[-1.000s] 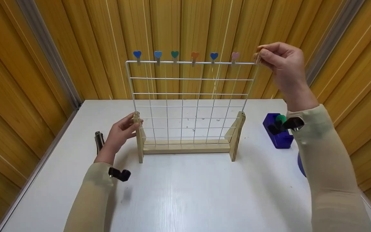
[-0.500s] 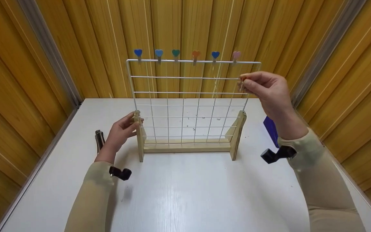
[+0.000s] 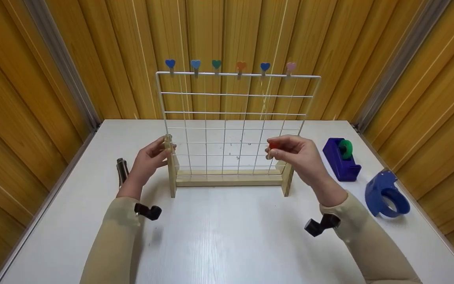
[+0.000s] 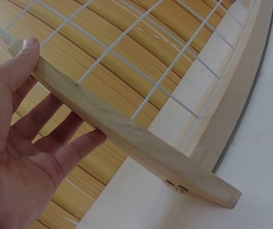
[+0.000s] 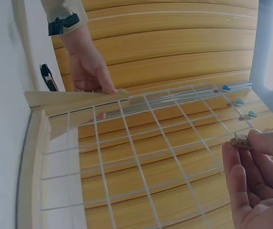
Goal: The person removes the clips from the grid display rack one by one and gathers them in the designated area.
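Observation:
A white wire grid (image 3: 227, 73) stands upright in a wooden stand (image 3: 229, 182). Along its top bar sit several heart clothespins, from a blue heart (image 3: 170, 63) at the left through an orange heart (image 3: 241, 65) to a pink heart (image 3: 291, 66) at the right. My left hand (image 3: 150, 158) holds the stand's left wooden upright (image 4: 122, 124), thumb in front and fingers behind. Between thumb and fingers, my right hand (image 3: 301, 158) pinches a small wooden clothespin (image 5: 241, 140) with a red heart, in front of the grid's lower right part.
At the right stands a purple tape dispenser (image 3: 339, 165) with a green tape roll (image 3: 345, 149). Nearer lies a blue tape cutter (image 3: 382, 193). A dark slim tool (image 3: 122, 170) lies beyond my left wrist. Yellow plank-patterned walls (image 3: 235, 35) enclose the white table (image 3: 227, 236).
My right hand has come down and leftward from the grid's top right corner, carrying the clothespin. Both tape holders are now in full view. My left hand has stayed on the upright.

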`<state>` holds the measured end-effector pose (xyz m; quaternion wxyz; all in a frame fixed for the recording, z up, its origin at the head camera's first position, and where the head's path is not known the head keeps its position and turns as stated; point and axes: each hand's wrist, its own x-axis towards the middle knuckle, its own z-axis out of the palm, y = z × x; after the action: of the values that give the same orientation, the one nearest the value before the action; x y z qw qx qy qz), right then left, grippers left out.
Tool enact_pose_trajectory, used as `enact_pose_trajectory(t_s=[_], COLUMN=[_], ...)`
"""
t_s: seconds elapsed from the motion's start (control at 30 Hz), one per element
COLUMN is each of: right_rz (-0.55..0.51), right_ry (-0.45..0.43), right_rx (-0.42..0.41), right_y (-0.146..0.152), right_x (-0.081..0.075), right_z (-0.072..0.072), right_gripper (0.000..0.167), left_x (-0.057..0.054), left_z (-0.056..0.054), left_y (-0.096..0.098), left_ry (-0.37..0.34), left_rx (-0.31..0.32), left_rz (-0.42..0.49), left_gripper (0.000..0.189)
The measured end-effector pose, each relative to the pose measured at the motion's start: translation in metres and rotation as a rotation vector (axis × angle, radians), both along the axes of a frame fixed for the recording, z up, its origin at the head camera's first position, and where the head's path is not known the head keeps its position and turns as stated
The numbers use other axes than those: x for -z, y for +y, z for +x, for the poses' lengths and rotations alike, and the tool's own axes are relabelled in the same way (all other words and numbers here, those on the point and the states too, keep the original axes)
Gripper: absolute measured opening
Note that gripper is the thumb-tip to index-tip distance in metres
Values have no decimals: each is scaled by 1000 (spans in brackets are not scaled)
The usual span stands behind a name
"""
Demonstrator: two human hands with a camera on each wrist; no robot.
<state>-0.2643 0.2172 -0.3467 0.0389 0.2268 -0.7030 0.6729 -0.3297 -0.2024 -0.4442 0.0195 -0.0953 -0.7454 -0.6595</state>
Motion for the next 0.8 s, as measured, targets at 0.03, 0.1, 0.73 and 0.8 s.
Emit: enact_pose_trajectory(t_s=[0.03, 0.1, 0.73, 0.8], right_rz=[5, 16, 194, 218], right_ry=[-14, -36, -321, -337], right_rx=[-1, 7, -52, -45], right_y=[-2, -7, -68, -72], right_x=[6, 19, 143, 151], right_z=[1, 2, 1, 0], right_gripper=[29, 27, 31, 29], left_x=[0, 0, 1, 1], left_z=[0, 0, 2, 2], left_y=[0, 1, 1, 1], left_ry=[1, 1, -4, -9], left_rx=[0, -2, -18, -23], left_rz=[-2, -1, -13, -25], left_gripper=[63, 64, 61, 61])
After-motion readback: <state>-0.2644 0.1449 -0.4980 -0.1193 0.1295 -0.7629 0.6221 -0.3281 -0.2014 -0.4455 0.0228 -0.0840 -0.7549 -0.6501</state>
